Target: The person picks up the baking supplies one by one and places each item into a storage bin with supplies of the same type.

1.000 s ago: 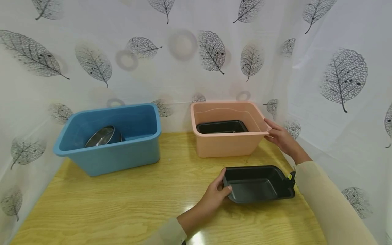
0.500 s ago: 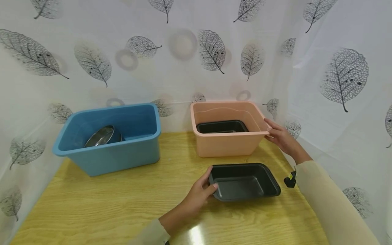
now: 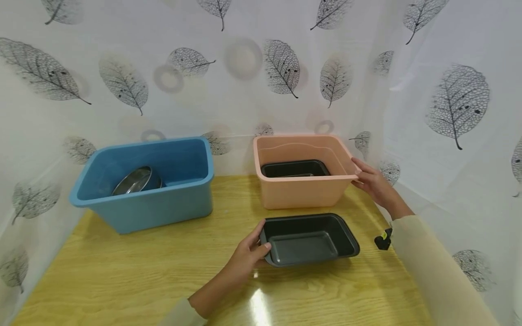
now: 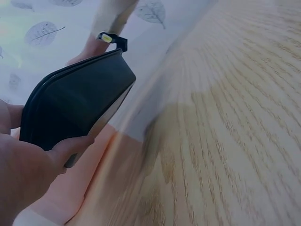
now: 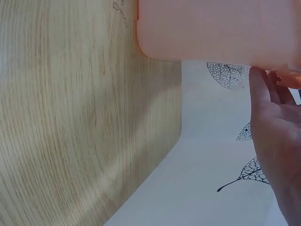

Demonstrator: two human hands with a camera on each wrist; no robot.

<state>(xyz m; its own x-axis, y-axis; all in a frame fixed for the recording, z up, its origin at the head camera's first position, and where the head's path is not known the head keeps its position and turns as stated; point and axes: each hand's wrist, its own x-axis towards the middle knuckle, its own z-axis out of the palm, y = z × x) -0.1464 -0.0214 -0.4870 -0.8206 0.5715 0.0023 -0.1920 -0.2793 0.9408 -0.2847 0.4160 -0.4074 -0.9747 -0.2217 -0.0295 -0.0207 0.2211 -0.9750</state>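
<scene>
My left hand (image 3: 244, 256) grips a black loaf pan (image 3: 306, 246) by its left short end, thumb over the near corner of the rim. The pan is held face up over the wooden table; the left wrist view shows its dark outer side (image 4: 80, 94) tilted beside the fingers. At the right corner of a pink plastic tub (image 3: 303, 192), my right hand (image 3: 377, 185) holds the rim. Inside that tub lies another black pan (image 3: 295, 169), partly hidden by the front wall. The right wrist view shows the hand (image 5: 277, 122) up against the tub's rim.
A blue plastic tub (image 3: 151, 206) stands at the back left with a shiny metal bowl (image 3: 138, 180) tilted inside. Behind the wooden table (image 3: 134, 271) and on both sides hangs a white sheet (image 3: 244, 104) printed with leaves. The right wrist wears a small black device (image 3: 383, 240).
My left hand has moved the black loaf pan leftward and slightly back, away from the right wrist. The right hand stays at the pink tub's corner, and both tubs stand still.
</scene>
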